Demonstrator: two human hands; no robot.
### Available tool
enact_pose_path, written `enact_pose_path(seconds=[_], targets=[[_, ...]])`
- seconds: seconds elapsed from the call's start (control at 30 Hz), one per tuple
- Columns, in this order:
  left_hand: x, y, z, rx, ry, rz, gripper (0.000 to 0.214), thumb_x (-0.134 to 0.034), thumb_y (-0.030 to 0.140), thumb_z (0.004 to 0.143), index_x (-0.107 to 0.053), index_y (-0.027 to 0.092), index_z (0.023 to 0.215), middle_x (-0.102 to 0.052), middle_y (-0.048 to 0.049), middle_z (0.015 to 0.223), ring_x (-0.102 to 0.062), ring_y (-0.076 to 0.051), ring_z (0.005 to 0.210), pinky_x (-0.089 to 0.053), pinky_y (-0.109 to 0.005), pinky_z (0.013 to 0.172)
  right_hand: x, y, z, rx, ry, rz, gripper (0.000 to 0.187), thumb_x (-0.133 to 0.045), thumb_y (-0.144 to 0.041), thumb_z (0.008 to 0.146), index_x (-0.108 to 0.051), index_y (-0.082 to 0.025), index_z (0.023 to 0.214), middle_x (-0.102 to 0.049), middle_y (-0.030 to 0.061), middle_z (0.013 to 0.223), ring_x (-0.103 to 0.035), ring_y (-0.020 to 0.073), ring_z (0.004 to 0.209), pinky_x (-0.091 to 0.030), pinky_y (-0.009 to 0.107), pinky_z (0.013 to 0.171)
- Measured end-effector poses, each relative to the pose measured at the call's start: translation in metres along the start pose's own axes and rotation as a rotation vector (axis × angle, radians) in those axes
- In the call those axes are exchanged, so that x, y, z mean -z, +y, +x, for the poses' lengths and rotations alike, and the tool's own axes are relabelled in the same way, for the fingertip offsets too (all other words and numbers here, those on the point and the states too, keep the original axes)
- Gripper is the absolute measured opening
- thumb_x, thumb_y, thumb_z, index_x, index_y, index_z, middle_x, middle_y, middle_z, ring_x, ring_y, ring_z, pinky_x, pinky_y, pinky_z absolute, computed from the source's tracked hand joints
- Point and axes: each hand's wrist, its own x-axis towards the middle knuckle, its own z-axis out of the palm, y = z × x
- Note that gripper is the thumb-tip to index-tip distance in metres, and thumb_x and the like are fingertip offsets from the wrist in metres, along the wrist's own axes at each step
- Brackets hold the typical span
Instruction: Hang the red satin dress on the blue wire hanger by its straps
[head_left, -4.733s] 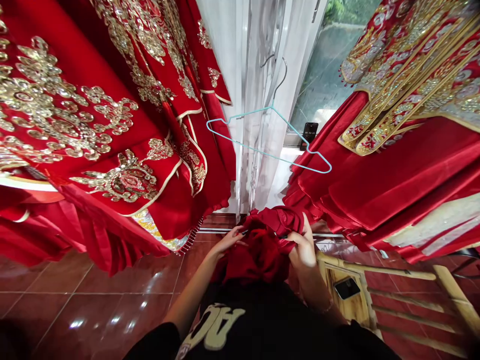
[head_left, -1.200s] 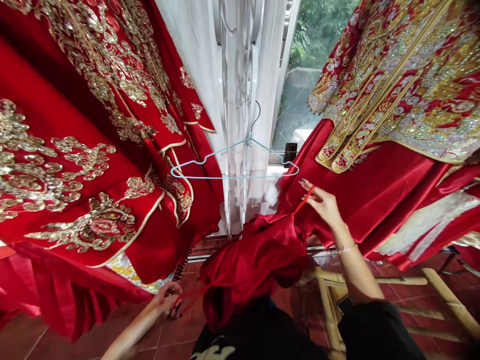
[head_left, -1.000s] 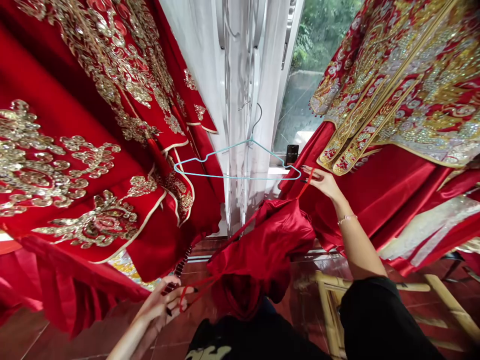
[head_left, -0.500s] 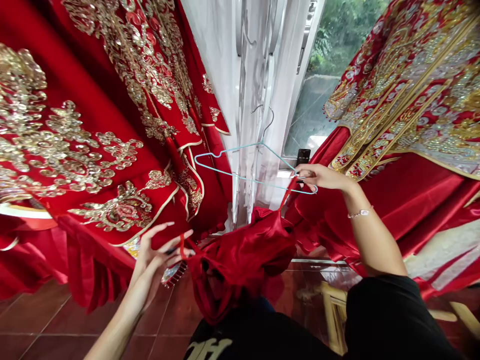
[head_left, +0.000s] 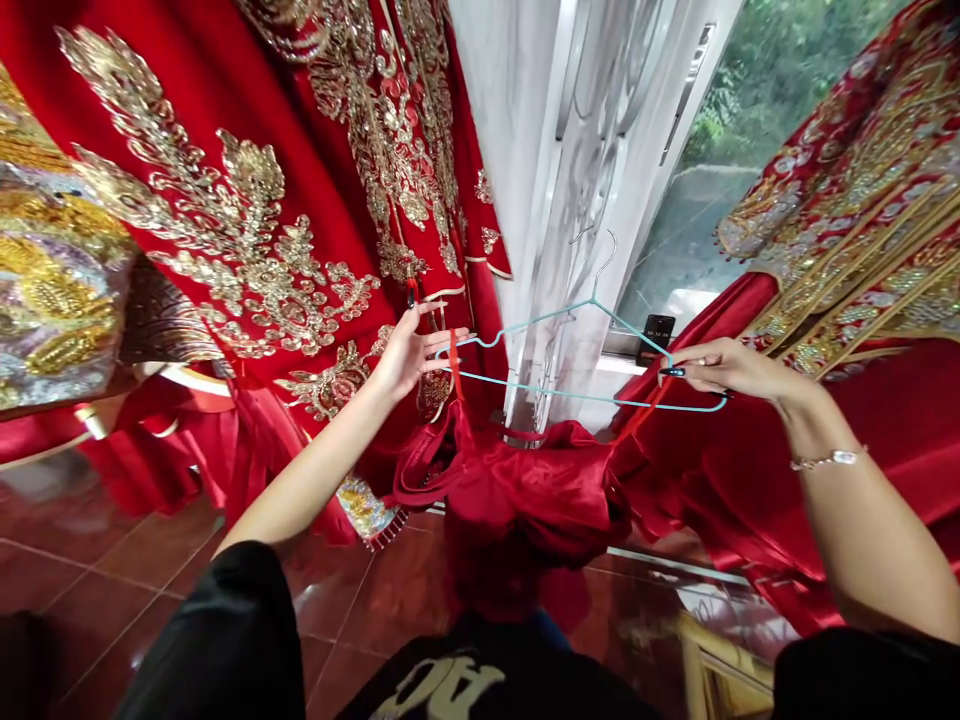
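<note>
A light blue wire hanger (head_left: 570, 390) hangs in front of a white curtain. Below it sags a bunched red satin garment (head_left: 525, 495) with thin red straps. My left hand (head_left: 412, 350) pinches one red strap (head_left: 453, 362) at the hanger's left end. At the hanger's right end my right hand (head_left: 724, 368), a bracelet on its wrist, pinches the other strap (head_left: 646, 405). Both hands are closed on the straps, with the garment slung between them.
Red robes with gold embroidery (head_left: 247, 210) hang on the left, and more of them (head_left: 847, 290) on the right. A white curtain (head_left: 570, 170) and a window are behind. A small dark device (head_left: 655, 336) stands on the sill. A wooden chair (head_left: 712, 660) is at the lower right on red floor tiles.
Both hands have risen with the straps. The left hand went from near the floor up to the hanger's left end; the right reached the hanger's right end. The garment lifted with them.
</note>
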Motion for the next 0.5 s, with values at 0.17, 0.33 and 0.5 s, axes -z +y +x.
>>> enact_pose_path(seconds=[0.17,0.33,0.5], targets=[[-0.03,0.015,0.027,-0.045,-0.165,0.138,0.055,-0.053,0.059,0.094,-0.048,0.018,0.132,-0.069,-0.0141,0.107,-0.073,-0.027,0.093,-0.059,-0.042,0.078,-0.01,-0.002,0.006,0.004,-0.019,0.006,0.026,-0.062,-0.034,0.089,-0.076,-0.013,0.095,-0.046,-0.0049,0.044,-0.037,0.0056,0.041,-0.023,0.025,0.043],[-0.047,0.019,0.038,-0.28,-0.158,0.812,0.033,-0.071,0.032,0.087,-0.063,0.015,0.114,-0.066,-0.0058,0.087,-0.069,-0.03,0.097,-0.051,-0.048,0.094,-0.023,0.003,0.009,0.03,0.026,-0.008,0.037,-0.064,-0.046,0.086,-0.076,-0.014,0.101,-0.043,-0.0069,0.045,-0.034,0.0064,0.04,-0.024,0.024,0.043],[-0.047,-0.015,-0.01,-0.548,0.035,1.444,0.032,-0.051,0.026,0.097,-0.062,0.015,0.125,-0.069,-0.0168,0.109,-0.055,-0.037,0.12,-0.038,-0.057,0.106,-0.045,-0.004,0.002,0.061,0.176,-0.085,0.044,-0.063,-0.056,0.085,-0.075,-0.017,0.102,-0.041,-0.0079,0.046,-0.032,0.0074,0.041,-0.025,0.023,0.043]])
